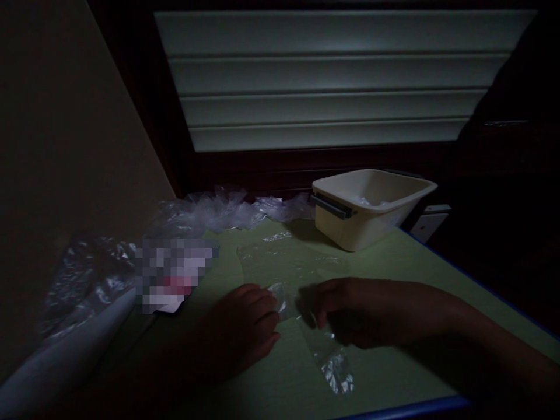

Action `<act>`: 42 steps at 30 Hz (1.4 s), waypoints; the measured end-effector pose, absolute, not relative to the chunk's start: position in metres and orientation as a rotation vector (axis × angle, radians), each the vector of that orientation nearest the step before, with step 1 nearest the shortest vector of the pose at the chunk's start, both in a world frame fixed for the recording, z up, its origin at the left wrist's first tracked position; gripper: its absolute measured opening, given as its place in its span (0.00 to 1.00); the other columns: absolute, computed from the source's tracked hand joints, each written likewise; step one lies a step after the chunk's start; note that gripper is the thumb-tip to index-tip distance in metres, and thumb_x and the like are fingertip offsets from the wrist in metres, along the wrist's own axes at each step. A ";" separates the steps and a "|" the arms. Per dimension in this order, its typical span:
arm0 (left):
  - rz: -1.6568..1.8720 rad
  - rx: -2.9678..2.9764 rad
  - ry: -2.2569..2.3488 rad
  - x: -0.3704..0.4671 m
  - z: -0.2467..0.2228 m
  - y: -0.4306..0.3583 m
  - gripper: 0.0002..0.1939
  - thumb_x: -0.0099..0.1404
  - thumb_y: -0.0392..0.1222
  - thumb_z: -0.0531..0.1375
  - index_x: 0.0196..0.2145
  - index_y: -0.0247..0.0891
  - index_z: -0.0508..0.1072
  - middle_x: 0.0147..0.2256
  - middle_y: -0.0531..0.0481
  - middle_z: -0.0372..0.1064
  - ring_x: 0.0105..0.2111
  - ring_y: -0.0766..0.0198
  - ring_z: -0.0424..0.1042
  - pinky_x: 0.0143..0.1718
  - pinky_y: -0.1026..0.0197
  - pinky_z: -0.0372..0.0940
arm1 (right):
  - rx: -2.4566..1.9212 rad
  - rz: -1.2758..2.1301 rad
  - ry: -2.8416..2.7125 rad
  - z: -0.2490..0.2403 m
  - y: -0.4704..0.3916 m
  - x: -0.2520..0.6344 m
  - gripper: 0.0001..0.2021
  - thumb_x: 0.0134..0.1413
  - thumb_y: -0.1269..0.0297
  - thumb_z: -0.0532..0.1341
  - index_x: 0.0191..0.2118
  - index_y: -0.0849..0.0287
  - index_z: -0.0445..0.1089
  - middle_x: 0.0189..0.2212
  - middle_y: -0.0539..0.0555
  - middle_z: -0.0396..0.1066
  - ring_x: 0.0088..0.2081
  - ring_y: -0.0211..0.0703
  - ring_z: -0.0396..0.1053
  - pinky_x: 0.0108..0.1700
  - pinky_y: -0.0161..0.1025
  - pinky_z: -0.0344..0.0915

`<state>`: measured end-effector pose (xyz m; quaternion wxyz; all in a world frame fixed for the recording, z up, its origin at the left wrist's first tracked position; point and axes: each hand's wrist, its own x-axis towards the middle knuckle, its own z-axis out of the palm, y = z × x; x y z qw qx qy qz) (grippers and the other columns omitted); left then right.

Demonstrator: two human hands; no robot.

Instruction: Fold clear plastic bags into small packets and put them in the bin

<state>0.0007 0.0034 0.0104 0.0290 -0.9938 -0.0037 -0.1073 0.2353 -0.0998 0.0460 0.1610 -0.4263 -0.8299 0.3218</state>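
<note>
A thin clear plastic bag [301,265] lies spread on the green tabletop [280,373], with a crinkled strip trailing toward the front edge. My left hand [251,321] is at its left side, fingers curled together on a bunched bit of the plastic. From the right, my right hand [350,309] reaches in with bent fingers closed at the plastic; the fingertips are partly in shadow. A small gap separates the two hands.
A cream tub [350,224] with grey handles stands at the back right, with some clear plastic inside. More crumpled clear plastic [214,210] lines the back and left. A phone-like device [175,280] with a blurred screen lies left. A white device [431,223] is beyond the right edge.
</note>
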 end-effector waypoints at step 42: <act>-0.397 -3.098 0.003 -0.002 0.020 -0.004 0.11 0.65 0.37 0.54 0.45 0.34 0.68 0.48 0.42 0.69 0.50 0.56 0.66 0.53 0.51 0.60 | -1.212 0.943 -2.433 0.049 -0.102 0.225 0.16 0.48 0.85 0.57 0.39 0.62 0.71 0.38 0.53 0.70 0.38 0.37 0.68 0.42 0.34 0.65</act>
